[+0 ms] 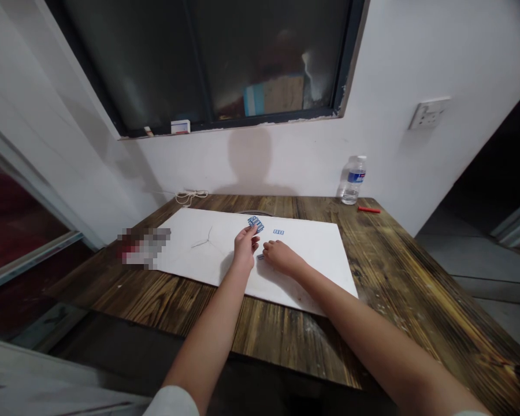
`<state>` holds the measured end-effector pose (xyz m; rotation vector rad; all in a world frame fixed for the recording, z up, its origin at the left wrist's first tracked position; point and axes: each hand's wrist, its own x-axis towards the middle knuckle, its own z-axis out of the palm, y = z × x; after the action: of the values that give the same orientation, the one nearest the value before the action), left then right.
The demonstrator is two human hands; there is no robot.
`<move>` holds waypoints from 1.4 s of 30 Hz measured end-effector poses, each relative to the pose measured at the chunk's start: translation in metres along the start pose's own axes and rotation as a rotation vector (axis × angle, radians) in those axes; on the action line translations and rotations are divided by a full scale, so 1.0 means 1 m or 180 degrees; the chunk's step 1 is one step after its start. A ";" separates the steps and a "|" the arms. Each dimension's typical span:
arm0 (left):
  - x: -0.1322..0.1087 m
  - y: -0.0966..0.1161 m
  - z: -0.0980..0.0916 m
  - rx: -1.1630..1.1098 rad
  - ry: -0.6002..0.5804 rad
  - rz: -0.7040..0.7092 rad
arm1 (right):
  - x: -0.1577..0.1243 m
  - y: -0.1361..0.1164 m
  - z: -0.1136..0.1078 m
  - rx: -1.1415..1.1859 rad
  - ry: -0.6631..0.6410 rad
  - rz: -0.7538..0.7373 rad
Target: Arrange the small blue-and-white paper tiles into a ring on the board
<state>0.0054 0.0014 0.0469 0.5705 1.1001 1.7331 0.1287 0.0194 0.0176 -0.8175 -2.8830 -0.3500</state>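
Note:
My left hand (245, 244) is raised over a white board (299, 289), its fingers closed on a small fanned bunch of flat blue-and-white pieces (255, 223). Close by on the right, my right hand (281, 256) is low over the board with its fingers curled down. A small flat blue-and-white piece (260, 257) shows at those fingertips, largely covered by the hand. Another such piece (278, 231), patterned in a short row, lies flat on the board beyond my right hand. What the pieces are made of cannot be made out.
Thin dark wires or strings (208, 240) lie on the board's left part. The wooden table (398, 289) also bears a water bottle (354, 182), a red stick-like object (368, 210), a coiled pale cord (191, 196) and a blurred-out item (145, 248). A wall with a window stands behind.

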 end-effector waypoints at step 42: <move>-0.002 -0.003 0.000 0.1214 -0.0165 0.0272 | -0.013 0.021 -0.021 0.3168 0.2476 0.1540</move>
<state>0.0079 0.0004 0.0443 0.9033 1.3972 1.5771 0.1516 0.0246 0.0396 -0.8409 -1.6959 0.6305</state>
